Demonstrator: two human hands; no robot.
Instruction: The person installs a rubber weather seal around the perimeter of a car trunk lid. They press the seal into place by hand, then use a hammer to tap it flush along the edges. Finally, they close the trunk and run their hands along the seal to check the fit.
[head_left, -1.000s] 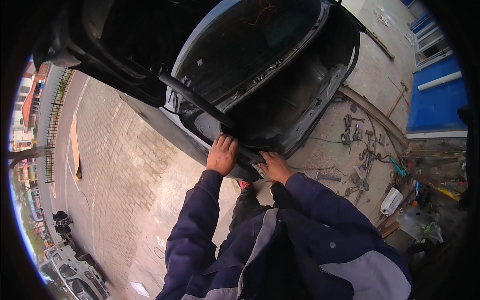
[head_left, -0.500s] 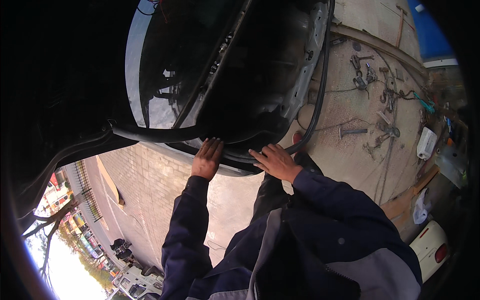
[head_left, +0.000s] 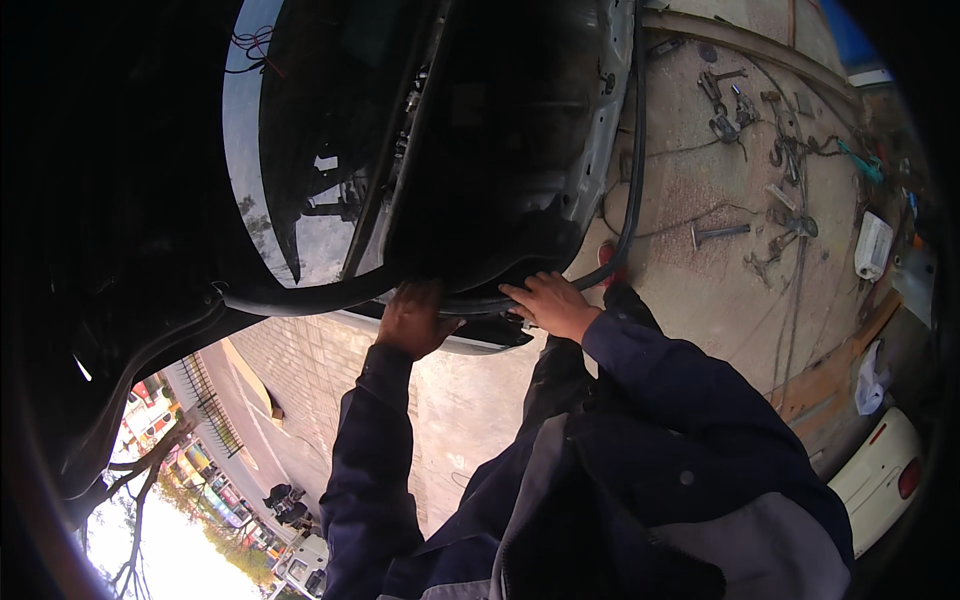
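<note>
A long black rubber seal strip [head_left: 633, 225] bends around the near end of a dark opening in a car body [head_left: 590, 190]. My left hand [head_left: 410, 318] is closed over the strip left of centre, its thumb on the near side and its fingertips lost in shadow. To the right, my right hand [head_left: 558, 305] grips the same strip from above, fingers bent over it. Between the hands, the strip stands slightly off the car's grey lower edge [head_left: 465, 345]. Leftward, a thick black length of strip or trim [head_left: 300, 298] runs into the dark raised panel.
On the concrete floor at right lie a hammer [head_left: 722, 233], metal clamps and hooks [head_left: 735, 120], and cables. A white jug [head_left: 873, 246] and a pale car part with a red lamp [head_left: 880, 490] are farther right. Dark glass [head_left: 320, 130] spans the upper left.
My left thumb has swung out to the near side as that hand closed around the strip. The strip between my hands sits a little higher off the edge. The whole view has shifted slightly.
</note>
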